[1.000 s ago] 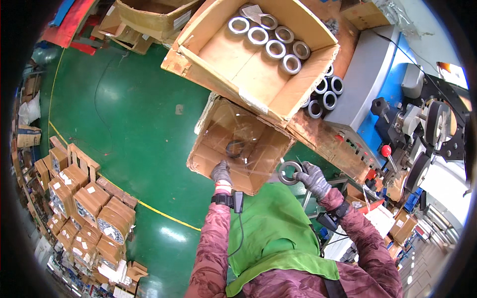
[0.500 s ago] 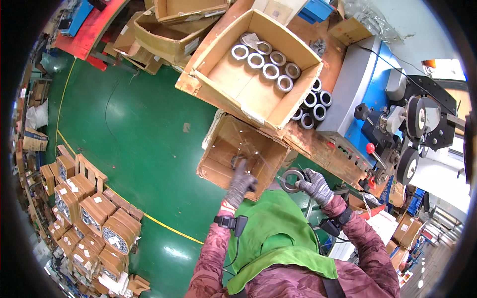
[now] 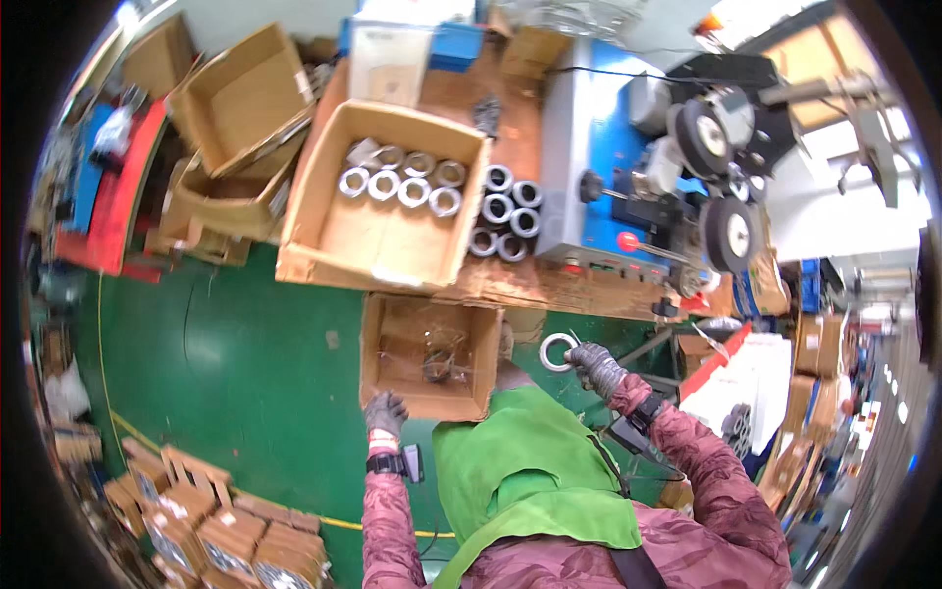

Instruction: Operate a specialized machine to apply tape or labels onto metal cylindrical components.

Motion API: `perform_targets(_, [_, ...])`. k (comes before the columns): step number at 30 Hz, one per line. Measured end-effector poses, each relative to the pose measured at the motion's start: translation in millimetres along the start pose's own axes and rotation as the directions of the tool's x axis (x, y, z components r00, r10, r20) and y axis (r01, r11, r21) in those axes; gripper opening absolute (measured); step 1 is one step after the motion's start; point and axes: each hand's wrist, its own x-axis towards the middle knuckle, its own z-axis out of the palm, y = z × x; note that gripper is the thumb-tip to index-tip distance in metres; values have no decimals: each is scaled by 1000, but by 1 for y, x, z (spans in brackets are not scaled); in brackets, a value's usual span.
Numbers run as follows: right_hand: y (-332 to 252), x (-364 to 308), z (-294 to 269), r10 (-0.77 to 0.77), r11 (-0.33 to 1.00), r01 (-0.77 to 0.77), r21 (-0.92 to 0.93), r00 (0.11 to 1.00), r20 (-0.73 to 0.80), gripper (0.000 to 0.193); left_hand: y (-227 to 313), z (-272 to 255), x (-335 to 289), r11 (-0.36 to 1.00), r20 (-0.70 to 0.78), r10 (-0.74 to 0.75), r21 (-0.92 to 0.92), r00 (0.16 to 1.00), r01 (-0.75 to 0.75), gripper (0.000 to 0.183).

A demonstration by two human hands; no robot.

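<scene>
My gloved right hand (image 3: pixel 593 366) holds a grey metal ring (image 3: pixel 557 351) up beside the workbench edge. My gloved left hand (image 3: pixel 386 413) rests at the near left corner of a small open cardboard box (image 3: pixel 392 336) that stands on the green floor below the bench; a few dark ring-like parts lie inside it. A larger open cardboard box (image 3: pixel 324 211) on the bench holds several shiny metal rings (image 3: pixel 400 177). Several dark rings (image 3: pixel 505 213) lie on the bench to its right.
A blue machine (image 3: pixel 608 147) with black wheels stands at the bench's right end. Empty cardboard boxes (image 3: pixel 231 108) are piled at the upper left. Stacks of small packed cartons (image 3: pixel 211 530) line the green floor at the lower left, behind a yellow line.
The small box has come down from my raised left hand to stand on the floor under the bench; the left hand now sits at its corner. My right hand still grips the ring.
</scene>
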Motion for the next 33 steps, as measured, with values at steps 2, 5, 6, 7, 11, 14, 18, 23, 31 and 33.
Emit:
perform_targets(2, [32, 9, -39, 237, 970, -223, 98, 957, -166, 23, -9, -1, 13, 968, -307, 156, 236, 939, -84, 14])
perform_targets(5, [93, 8, -109, 357, 883, -234, 407, 898, -258, 25, -22, 12, 26, 973, -393, 182, 204, 901, -108, 18])
perform_targets(6, [115, 10, -130, 397, 831, -220, 511, 878, -269, 27, -24, 11, 27, 981, -360, 133, 182, 924, -71, 20])
perform_targets(7, [152, 25, -155, 432, 831, -201, 519, 819, -376, 28, -32, 22, 31, 952, -409, 153, 304, 899, -23, 24])
perform_targets(11, [173, 14, -199, 416, 883, -218, 416, 774, -477, 30, -56, 49, 17, 604, -402, 236, 774, 885, 191, 21])
perform_targets(14, [211, 50, -245, 367, 915, -219, 339, 801, -473, 34, -63, 64, 11, 559, -511, 262, 772, 819, 303, 27])
perform_targets(18, [278, 136, -305, 343, 883, -190, 429, 885, -314, 41, -97, 113, -9, 581, -408, 412, 806, 815, 110, 26])
perform_targets(23, [277, 184, -358, 340, 931, -191, 312, 766, -546, 49, -162, 207, -49, 532, -291, 441, 846, 849, 14, 32])
perform_targets(31, [238, 195, -384, 139, 989, -147, 36, 796, -589, 46, -205, 210, -101, 539, -218, 457, 839, 862, -73, 46])
perform_targets(33, [260, 201, -405, 13, 986, -120, -115, 747, -665, 43, -217, 242, -101, 504, -147, 326, 863, 934, -40, 27])
